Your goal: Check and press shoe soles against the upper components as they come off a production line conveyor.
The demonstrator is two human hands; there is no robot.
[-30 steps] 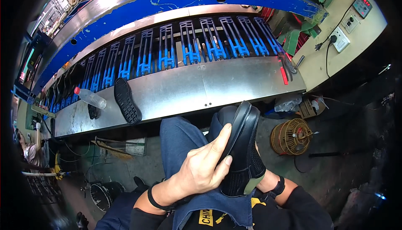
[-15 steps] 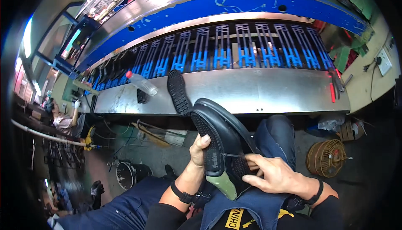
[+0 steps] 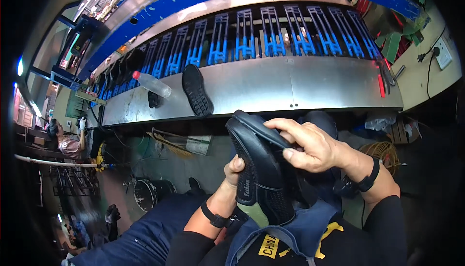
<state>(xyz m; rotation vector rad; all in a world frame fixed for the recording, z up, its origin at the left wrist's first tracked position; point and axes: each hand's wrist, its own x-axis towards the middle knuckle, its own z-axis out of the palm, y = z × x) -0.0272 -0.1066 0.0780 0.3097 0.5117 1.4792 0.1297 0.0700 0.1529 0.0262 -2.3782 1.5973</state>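
A black shoe (image 3: 260, 181), perforated along its side and pale green at the heel, is tilted toe-away over my lap. My left hand (image 3: 233, 170) is closed around its left side, the thumb up against it; the other fingers are mostly hidden. Over the right side of the toe, my right hand (image 3: 310, 147) grips the edge of a black outsole (image 3: 261, 129) between thumb and fingers. That outsole lies along the shoe's toe; whether it is bonded there I cannot tell. A second black outsole (image 3: 196, 91) rests tread-up on the metal bench (image 3: 252, 84).
Left of the loose outsole lies a clear plastic bottle (image 3: 154, 83) with a red cap. Blue-and-black racks (image 3: 246, 36) line the conveyor behind the bench. Red-handled pliers (image 3: 381, 84) lie at the right end. A bucket (image 3: 151, 193) stands on the floor; a co-worker (image 3: 68, 142) is at far left.
My right hand has moved up from the shoe's heel area to the toe and now presses the outsole's edge there. The bench sits higher in view; my left hand keeps its hold.
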